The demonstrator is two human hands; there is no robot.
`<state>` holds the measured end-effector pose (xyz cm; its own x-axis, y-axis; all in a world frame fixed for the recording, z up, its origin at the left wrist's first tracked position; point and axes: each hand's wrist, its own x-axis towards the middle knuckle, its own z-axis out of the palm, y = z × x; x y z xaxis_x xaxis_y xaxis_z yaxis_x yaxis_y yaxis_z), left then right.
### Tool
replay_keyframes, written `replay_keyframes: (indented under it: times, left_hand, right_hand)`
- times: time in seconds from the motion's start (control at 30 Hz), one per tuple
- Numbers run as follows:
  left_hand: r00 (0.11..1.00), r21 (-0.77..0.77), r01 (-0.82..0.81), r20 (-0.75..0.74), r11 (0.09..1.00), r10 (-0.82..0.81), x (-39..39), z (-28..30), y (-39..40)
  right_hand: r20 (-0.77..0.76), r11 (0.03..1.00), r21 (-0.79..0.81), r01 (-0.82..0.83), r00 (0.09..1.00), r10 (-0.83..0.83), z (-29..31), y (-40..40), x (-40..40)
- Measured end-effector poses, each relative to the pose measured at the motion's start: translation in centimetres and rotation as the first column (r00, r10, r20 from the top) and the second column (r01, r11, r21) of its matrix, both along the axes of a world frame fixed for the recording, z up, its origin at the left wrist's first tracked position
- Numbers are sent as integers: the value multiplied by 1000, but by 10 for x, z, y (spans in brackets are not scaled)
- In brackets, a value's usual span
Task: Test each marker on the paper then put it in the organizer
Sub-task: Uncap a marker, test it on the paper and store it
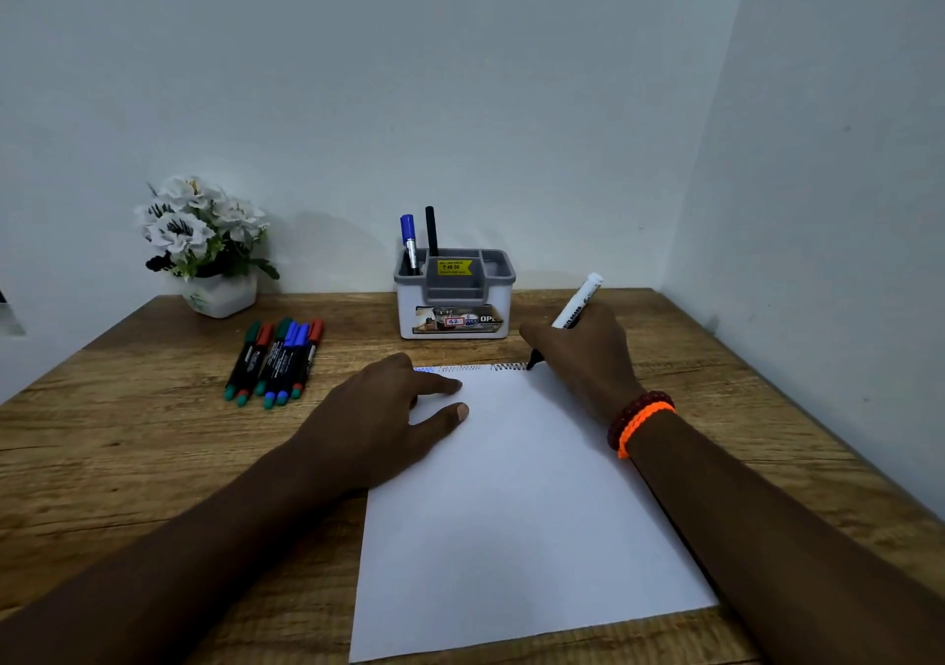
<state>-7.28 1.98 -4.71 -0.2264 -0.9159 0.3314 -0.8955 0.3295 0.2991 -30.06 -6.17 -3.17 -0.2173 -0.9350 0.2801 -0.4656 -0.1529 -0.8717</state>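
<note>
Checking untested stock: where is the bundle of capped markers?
In the head view, the capped markers lie on the table, left of the paper, just in front of the flower pot.

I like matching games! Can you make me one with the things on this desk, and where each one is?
Things:
1. white marker
2. blue marker
3. flower pot
4. bunch of markers

Places:
A. standing in the organizer
B. lying on the table, left of the paper
C. in the right hand, tip on the paper
D. back left corner, by the wall

Pairs: 1-C, 2-A, 3-D, 4-B
</note>
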Motion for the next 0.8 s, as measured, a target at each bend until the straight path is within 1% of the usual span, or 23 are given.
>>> replay_keyframes:
  times: [0.13,0.37,0.8]
  left_hand:
    - [1000,1,-1,1,1000,1,0,0,-1]
    - [1000,2,-2,2,1000,2,1,-1,-1]
    - [1000,-7,8,0,1000,-8,1,-1,-1]
  right_hand:
    - [28,1000,0,5,1000,-5,1,2,-1]
    - [16,999,28,21,1000,-21,3,2,-1]
    - [38,999,8,36,999,-36,4,4,-4]
